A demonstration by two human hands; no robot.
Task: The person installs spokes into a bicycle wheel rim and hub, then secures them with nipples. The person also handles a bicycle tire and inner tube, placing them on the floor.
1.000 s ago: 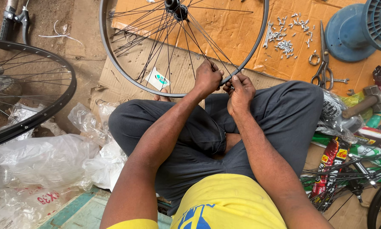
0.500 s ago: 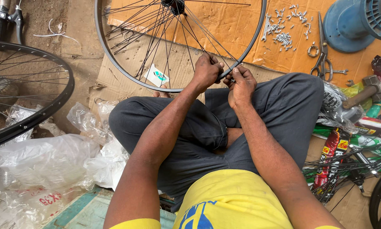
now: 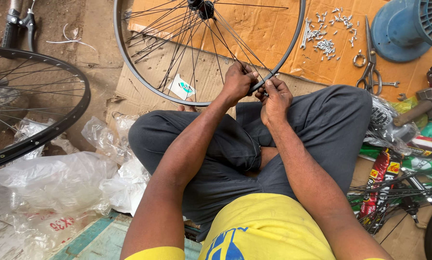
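Note:
A black bicycle wheel rim (image 3: 129, 67) with thin spokes (image 3: 187, 53) and a hub (image 3: 202, 6) lies flat on cardboard in front of my crossed legs. My left hand (image 3: 237, 83) grips the near edge of the rim, fingers curled over it. Right beside it, my right hand (image 3: 273, 96) pinches a spoke end at the rim with thumb and fingertips. Both hands touch the rim at the same spot.
A second wheel (image 3: 57, 125) lies at the left. Crumpled clear plastic bags (image 3: 57, 178) sit by my left knee. Small nipples (image 3: 329, 33), scissors (image 3: 370, 62), a blue spool (image 3: 408, 29), a hammer (image 3: 418, 108) and packets lie at the right.
The wheel and both hands sit slightly higher and further right in view; my fingers have shifted a little on the spoke at the rim.

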